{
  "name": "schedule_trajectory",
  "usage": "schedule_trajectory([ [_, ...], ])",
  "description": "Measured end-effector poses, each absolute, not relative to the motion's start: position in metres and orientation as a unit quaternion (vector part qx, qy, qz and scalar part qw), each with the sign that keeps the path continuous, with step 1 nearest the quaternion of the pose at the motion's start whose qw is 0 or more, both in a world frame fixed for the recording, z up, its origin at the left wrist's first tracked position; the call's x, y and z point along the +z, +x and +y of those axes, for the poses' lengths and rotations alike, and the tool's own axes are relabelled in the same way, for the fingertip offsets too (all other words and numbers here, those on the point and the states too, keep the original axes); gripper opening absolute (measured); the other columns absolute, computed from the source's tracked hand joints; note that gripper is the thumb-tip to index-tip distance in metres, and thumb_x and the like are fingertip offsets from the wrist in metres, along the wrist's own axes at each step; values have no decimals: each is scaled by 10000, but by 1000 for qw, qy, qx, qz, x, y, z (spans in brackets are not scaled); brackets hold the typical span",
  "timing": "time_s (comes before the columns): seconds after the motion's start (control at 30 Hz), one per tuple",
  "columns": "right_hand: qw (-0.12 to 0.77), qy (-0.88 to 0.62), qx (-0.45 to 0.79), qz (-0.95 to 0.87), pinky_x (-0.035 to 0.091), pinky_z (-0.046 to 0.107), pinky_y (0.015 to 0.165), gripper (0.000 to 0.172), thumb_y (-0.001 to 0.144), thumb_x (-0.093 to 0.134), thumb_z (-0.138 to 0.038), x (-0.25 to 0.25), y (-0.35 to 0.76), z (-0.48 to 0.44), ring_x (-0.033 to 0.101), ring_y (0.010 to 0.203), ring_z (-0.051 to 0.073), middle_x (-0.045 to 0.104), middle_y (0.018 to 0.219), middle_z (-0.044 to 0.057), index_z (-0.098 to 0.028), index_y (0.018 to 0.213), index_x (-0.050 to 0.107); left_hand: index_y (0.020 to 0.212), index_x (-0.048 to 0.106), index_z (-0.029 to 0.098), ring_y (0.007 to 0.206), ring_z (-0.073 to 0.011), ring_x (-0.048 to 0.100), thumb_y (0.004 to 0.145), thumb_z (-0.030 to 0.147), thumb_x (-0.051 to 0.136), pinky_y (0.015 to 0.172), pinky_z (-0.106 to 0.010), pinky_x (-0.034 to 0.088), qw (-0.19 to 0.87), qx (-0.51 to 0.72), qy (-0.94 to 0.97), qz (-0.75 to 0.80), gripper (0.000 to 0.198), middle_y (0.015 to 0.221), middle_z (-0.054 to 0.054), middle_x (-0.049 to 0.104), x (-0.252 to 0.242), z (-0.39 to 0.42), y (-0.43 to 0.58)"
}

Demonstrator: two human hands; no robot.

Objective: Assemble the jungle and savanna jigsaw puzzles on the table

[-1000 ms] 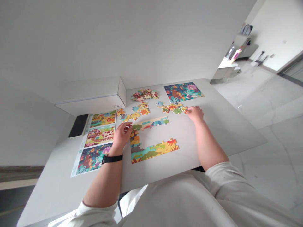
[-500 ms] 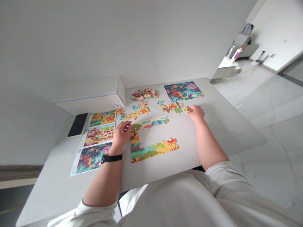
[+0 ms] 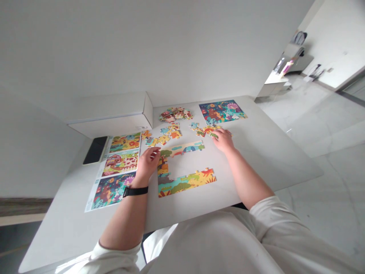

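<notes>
Plain white wall (image 3: 142,45), glossy pale floor (image 3: 327,125) — white table (image 3: 270,152), soft daylight

The left hand (image 3: 148,163) rests palm down, its fingers loosely bent and spread, nothing gripped. The right hand (image 3: 224,140) lies farther forward, palm down, its fingertips hidden behind its back. The left forearm (image 3: 128,220) and the right forearm (image 3: 245,175) are bare, stretched forward and angled slightly inward.

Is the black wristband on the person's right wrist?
No, the black wristband is on the left hand's wrist; the right hand's wrist is bare.
</notes>
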State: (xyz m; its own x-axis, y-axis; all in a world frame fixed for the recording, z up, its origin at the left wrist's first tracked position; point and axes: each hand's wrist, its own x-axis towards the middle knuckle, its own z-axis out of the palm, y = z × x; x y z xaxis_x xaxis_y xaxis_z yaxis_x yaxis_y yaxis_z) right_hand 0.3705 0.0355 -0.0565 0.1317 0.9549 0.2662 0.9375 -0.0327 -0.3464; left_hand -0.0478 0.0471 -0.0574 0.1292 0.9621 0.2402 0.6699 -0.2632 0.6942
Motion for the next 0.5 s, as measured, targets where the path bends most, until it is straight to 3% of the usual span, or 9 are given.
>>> schedule_trajectory([
  [0.2, 199, -667, 56, -716, 395, 568, 1263, 450, 1009, 616, -260, -67, 358, 40, 563, 1445, 348, 688, 1520, 108, -264, 1445, 729, 1163, 767, 219, 836, -195, 724, 976, 463, 560, 753, -312, 598, 227, 334, 724, 559, 370, 1084, -83, 783, -59, 47, -48],
  [0.5, 221, -683, 47, -694, 437, 513, 1225, 334, 1001, 616, -219, -64, 367, 39, 636, 1319, 327, 734, 1363, 134, -244, 1263, 821, 1173, 767, 213, 825, -191, 721, 972, 456, 562, 752, -313, 590, 228, 338, 728, 551, 376, 1101, -87, 783, -59, 47, -47],
])
